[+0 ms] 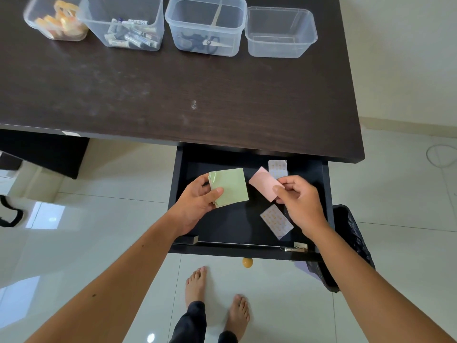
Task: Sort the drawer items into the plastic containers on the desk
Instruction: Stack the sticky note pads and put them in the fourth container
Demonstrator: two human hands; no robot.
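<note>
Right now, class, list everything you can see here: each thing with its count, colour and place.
Plastic containers: four, clear, desk's far edge; rightmost looks empty.
Tape rolls: several, orange, leftmost container.
Pens and markers: many, mixed, second container.
Scissors: black handles, count unclear, third container.
Desk: one, dark brown.
Drawer: one, black, open.
Sticker sheets: two, white with orange dots, in drawer.
Green notes: one stack, in left hand.
Pink note: one, in right hand.
Bin bag: one, black, right of drawer.
Feet: two, bare, on floor.
</note>
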